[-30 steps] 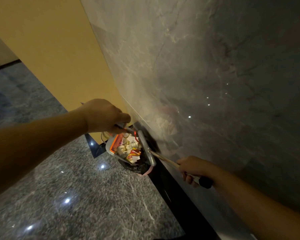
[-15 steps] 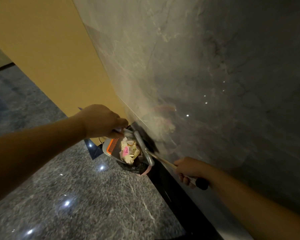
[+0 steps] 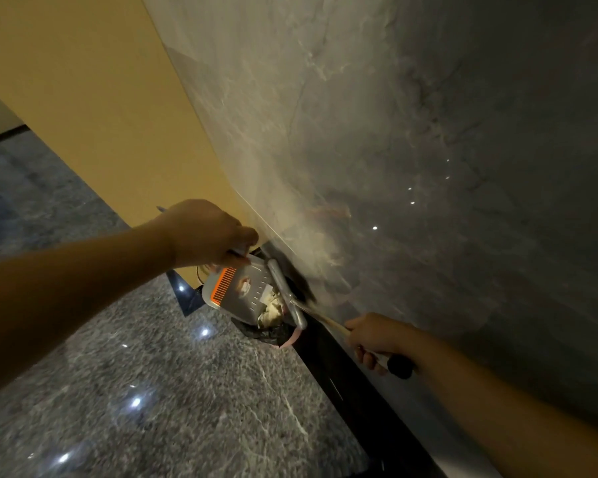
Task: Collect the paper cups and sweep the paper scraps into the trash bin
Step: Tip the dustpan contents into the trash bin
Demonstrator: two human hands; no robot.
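The paper scraps have slid down my tilted dustpan toward the trash bin. My left hand grips the dustpan's handle. My right hand is clenched round the broom.

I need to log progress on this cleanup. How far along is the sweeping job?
Nearly done. The scraps are already gathered on the dustpan. In hand: the left hand tips the dustpan over the bin while the right hand holds the broom against its lip. Left: the last scraps must slide in. Cups are not visible, so I cannot confirm those.
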